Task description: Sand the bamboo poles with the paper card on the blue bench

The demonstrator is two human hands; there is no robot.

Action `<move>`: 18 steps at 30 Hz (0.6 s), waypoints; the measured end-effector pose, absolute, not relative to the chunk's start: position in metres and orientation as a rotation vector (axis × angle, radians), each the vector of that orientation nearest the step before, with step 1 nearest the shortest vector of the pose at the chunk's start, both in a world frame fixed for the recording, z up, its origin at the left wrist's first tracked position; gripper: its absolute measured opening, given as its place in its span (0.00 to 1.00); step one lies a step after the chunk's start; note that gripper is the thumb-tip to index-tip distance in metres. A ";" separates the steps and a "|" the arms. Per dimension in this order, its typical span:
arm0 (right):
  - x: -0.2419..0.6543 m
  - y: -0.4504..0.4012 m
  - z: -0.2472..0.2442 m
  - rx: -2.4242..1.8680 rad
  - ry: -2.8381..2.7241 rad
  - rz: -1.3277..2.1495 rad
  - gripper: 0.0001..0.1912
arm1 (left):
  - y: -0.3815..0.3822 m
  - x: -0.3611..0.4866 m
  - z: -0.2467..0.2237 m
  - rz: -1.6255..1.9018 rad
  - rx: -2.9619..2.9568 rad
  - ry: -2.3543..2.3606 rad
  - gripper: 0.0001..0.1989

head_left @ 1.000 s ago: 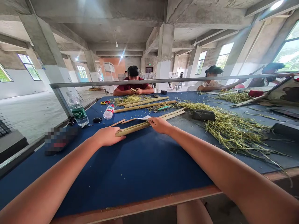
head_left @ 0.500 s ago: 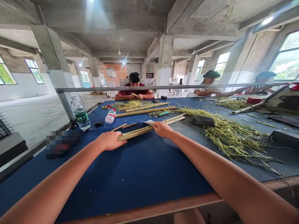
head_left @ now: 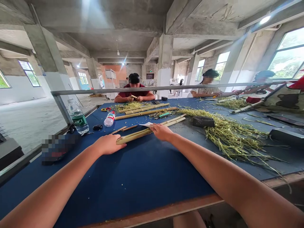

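Observation:
My left hand [head_left: 109,144] is closed around the near end of a pale bamboo pole [head_left: 133,136], which slants away to the right above the blue table. A second bamboo length seems to run right alongside it. Farther along the pole sits my right hand [head_left: 161,131], its fingers pinching a thin whitish sheet [head_left: 145,124] that looks like paper and sticks out to the left, against the bamboo. The underside of the sheet is hidden. Just behind the pole lie two thin brown sticks [head_left: 129,128].
Water bottles [head_left: 80,119] [head_left: 109,120] stand and lie at the left. More bamboo poles [head_left: 146,113], a green-handled tool [head_left: 164,115], a dark block [head_left: 203,121] and piled shavings [head_left: 231,134] cover the table's far and right parts. A metal rail [head_left: 133,90] crosses behind; other people sit beyond.
The whole view has shifted slightly, so things sit a little farther left. Both hands keep their grips, and the bamboo has barely moved relative to the table.

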State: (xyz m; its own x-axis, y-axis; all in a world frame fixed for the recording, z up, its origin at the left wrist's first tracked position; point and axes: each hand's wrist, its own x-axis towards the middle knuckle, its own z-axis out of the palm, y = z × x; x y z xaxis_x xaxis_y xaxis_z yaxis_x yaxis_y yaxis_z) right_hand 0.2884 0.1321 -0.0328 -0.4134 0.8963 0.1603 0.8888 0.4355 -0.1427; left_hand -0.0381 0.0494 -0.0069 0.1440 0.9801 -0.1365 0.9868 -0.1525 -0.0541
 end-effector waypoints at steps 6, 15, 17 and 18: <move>0.285 0.127 -0.029 -1.614 -2.437 0.089 0.25 | 0.051 -0.040 -0.008 -0.200 2.349 2.008 0.34; 0.294 0.135 -0.028 -1.775 -2.356 0.046 0.27 | 0.052 -0.041 -0.009 -0.163 2.342 2.003 0.36; 0.295 0.137 -0.029 -1.766 -2.360 0.056 0.27 | 0.051 -0.041 -0.009 -0.175 2.337 2.002 0.36; 0.295 0.137 -0.029 -1.763 -2.363 0.065 0.27 | 0.051 -0.041 -0.008 -0.183 2.334 2.002 0.36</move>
